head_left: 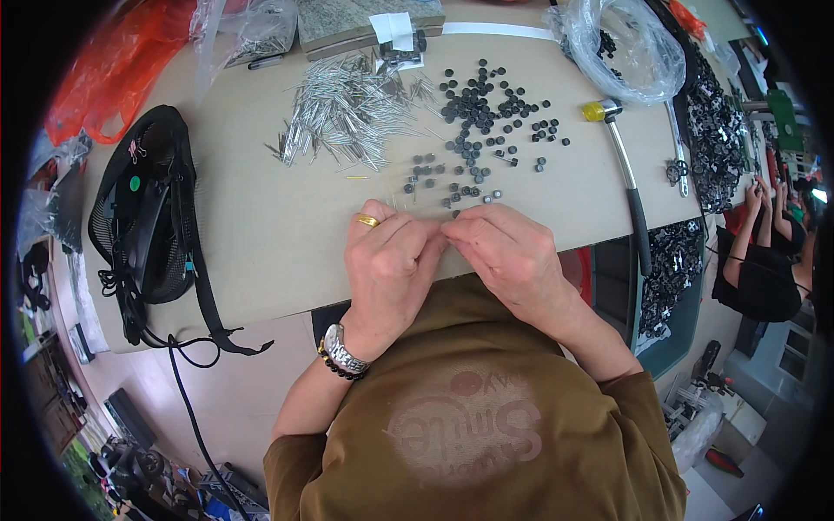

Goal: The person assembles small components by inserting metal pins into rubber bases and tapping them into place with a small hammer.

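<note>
My left hand (pixel 387 259), with a gold ring, and my right hand (pixel 511 253) meet fingertip to fingertip at the table's near edge. Both are closed in a pinch; whatever sits between the fingertips is too small or hidden to name. Just beyond them stand several thin metal pins fitted with dark caps (pixel 472 191). Behind those lies a scatter of small round black caps (pixel 473 108). To the left of the caps is a loose heap of thin silvery metal pins (pixel 343 113). A single yellowish pin (pixel 357 178) lies apart, near my left hand.
A hammer (pixel 627 165) with a yellow head lies at the right, its black handle past the edge. A black mesh bag with straps (pixel 143 217) occupies the left side. Behind are a grey stone block (pixel 347 22) and a clear plastic bag (pixel 638 61). Co-workers sit far right.
</note>
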Tool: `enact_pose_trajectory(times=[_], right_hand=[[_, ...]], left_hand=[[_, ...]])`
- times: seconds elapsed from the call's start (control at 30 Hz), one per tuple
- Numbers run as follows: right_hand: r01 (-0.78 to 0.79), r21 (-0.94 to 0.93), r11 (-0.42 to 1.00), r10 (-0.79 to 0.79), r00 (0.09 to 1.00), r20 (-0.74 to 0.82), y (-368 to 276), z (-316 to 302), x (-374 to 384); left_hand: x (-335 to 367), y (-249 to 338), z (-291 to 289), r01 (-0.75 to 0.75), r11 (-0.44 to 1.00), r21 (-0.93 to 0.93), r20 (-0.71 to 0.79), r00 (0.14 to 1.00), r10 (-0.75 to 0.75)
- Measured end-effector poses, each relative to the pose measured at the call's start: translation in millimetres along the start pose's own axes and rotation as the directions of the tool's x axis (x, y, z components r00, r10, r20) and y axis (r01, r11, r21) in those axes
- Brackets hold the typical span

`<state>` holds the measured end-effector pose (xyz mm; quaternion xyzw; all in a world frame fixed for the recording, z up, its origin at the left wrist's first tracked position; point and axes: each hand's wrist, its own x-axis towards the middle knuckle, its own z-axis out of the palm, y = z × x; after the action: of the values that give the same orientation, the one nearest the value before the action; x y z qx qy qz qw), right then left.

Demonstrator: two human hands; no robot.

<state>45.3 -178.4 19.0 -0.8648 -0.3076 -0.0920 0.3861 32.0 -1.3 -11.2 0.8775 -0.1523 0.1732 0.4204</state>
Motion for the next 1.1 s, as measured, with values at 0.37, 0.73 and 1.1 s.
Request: enact_pose_trajectory(times=[0.37, 0.73, 1.1], right_hand=[[0.051, -0.139, 0.989, -0.043, 0.998, 0.054, -8.4, -0.8, 0.7], [-0.022, 0.032, 0.999, 0.023, 1.000, -0.013, -1.9, 8.1, 0.7], [0.064, -0.196, 0.979, -0.052, 0.996, 0.068, -10.5, 0.2, -2.6]], left_hand=[[0.0, -2.4, 0.1, -0.012, 1.000, -0.010, -0.009, 1.000, 0.012], [-1.0, -3.5, 0.7, -0.001, 1.000, -0.011, -0.013, 1.000, 0.001], [2.5, -0.2, -0.2, -0.018, 1.000, 0.020, 0.014, 1.000, 0.018]])
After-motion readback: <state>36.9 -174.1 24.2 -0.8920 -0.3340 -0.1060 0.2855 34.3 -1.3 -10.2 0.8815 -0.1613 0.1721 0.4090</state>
